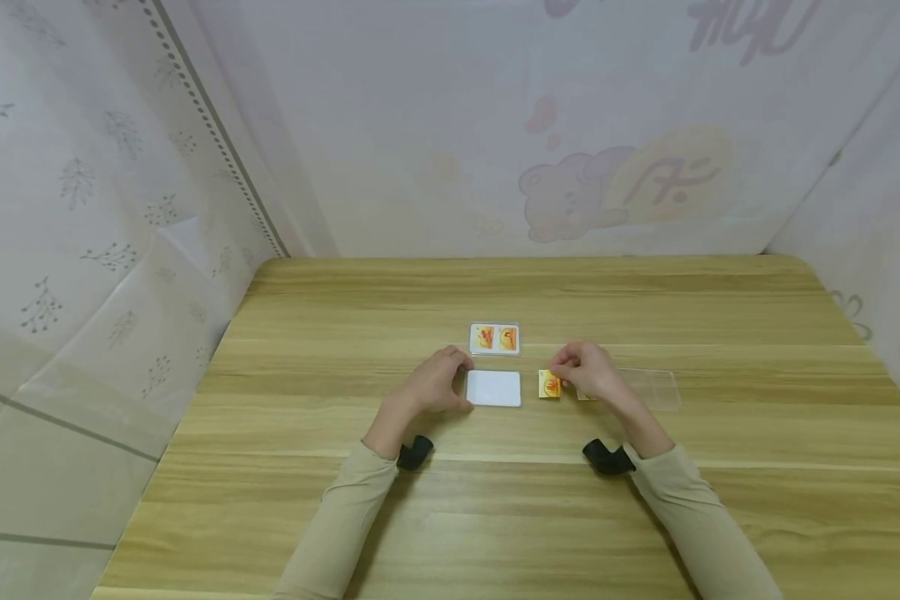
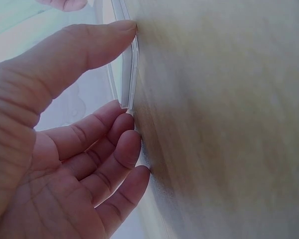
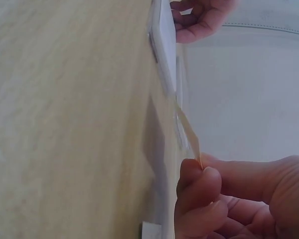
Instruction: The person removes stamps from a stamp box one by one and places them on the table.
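Observation:
A flat white rectangular block with a clear rim lies at the middle of the table. My left hand holds its left end, thumb at the near corner and index finger at the far one; the left wrist view shows the clear edge between them. Just right of the block, my right hand pinches a small yellow-and-orange picture card by its right edge. In the right wrist view the thin card tilts up off the table, between thumb and index finger.
Behind the block lies a clear case with two orange pictures. A transparent flat cover lies to the right, partly behind my right forearm, with another yellow piece at its left end. Patterned curtains border the wooden table.

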`<action>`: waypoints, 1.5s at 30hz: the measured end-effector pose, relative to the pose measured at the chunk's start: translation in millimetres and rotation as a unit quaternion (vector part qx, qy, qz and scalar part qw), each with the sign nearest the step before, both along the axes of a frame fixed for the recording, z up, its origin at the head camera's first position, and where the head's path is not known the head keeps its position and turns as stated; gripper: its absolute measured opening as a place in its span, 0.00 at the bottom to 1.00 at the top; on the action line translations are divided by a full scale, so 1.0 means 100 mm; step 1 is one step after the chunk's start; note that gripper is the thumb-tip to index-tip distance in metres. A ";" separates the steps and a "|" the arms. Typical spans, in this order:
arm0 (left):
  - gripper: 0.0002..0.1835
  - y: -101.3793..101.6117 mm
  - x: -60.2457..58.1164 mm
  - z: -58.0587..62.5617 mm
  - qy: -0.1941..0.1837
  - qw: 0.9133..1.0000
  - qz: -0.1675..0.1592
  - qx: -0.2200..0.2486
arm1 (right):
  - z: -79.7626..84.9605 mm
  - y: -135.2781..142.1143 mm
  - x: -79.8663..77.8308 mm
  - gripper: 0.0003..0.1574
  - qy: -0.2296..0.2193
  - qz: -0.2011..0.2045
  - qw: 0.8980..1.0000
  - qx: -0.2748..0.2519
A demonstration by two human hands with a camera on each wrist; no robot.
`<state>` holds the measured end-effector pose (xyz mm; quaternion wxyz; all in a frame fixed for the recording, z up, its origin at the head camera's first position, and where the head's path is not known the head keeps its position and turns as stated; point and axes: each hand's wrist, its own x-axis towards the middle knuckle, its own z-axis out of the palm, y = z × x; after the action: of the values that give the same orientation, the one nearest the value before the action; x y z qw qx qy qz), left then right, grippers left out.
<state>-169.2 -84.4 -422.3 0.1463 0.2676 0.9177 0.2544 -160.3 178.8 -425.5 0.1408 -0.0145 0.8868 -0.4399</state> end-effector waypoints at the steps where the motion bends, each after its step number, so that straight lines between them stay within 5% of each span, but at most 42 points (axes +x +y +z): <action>1: 0.28 0.00 0.00 0.00 0.001 1.000 0.000 0.000 | 0.00 0.00 0.00 0.06 -0.001 0.002 1.000 0.003; 24: 0.29 0.00 0.00 -0.01 0.001 1.000 0.002 0.002 | -0.02 -0.06 0.02 0.05 0.088 0.050 0.989 0.109; 30: 0.29 0.01 0.00 -0.01 -0.002 1.000 0.002 0.003 | -0.01 -0.06 0.03 0.05 0.080 0.040 0.987 0.132; 45: 0.30 -0.02 0.00 0.00 0.003 1.000 -0.007 0.020 | 0.01 0.03 0.05 0.05 0.151 0.032 0.985 0.081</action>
<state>-169.5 -86.0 -422.5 0.1398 0.2775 0.9110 0.2713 -155.5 182.2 -424.6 0.0197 -0.0975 0.9297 -0.3547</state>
